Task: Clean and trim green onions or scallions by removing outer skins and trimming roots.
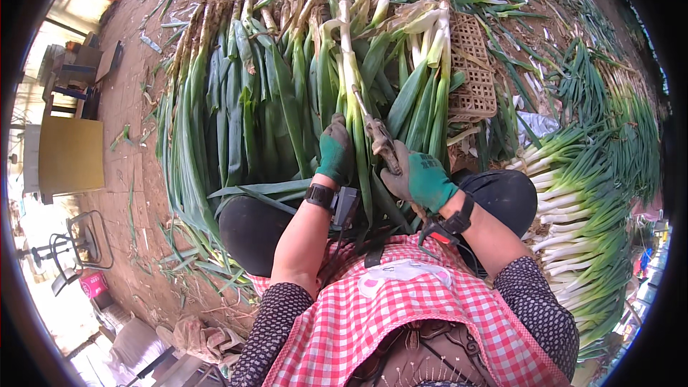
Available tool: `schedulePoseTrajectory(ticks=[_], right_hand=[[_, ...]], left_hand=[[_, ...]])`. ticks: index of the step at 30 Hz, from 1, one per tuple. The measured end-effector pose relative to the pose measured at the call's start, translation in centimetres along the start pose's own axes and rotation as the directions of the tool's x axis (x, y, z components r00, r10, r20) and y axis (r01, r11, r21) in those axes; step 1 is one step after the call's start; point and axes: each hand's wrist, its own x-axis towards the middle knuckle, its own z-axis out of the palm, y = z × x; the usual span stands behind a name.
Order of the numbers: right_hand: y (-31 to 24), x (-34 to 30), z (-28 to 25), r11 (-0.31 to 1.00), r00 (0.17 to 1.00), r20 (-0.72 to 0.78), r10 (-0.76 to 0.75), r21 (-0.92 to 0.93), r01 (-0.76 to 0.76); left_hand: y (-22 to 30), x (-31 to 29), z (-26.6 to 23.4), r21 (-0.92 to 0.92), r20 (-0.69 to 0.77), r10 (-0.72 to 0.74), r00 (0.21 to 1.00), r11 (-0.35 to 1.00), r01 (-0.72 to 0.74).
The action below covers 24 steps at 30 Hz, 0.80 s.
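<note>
Your left hand [335,149] grips one leek [351,79] on the heap before your knees; your right hand [419,178] clasps a knife [378,140]. Cleaned leeks [580,193] are stacked right; most of the untrimmed pile [244,93] remains.

A woven basket [473,64] lay beyond and right of the grip; trimmed leeks [580,201] were stacked further right; a yellow board [70,155] stood far left over brick paving [132,172]; a crumpled cloth [201,338] sat lower left, nearer the person.
</note>
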Motion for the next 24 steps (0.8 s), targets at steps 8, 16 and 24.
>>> schedulePoseTrajectory(ticks=[8,16,24], right_hand=[[-0.7,11.1,-1.3,0.998,0.997,-0.072,0.027,-0.054,-0.031],[-1.1,16.0,-4.3,0.995,0.999,0.013,0.039,-0.089,-0.038],[1.4,4.7,0.6,0.999,0.994,-0.100,0.041,-0.014,-0.042]], left_hand=[[-4.6,1.9,-1.8,0.292,-0.001,0.191,0.982,0.939,-0.182],[0.7,-0.9,1.0,-0.088,-0.132,-0.190,0.973,0.980,0.179],[3.3,-1.6,-0.4,-0.139,0.190,-0.262,0.946,0.947,0.290]])
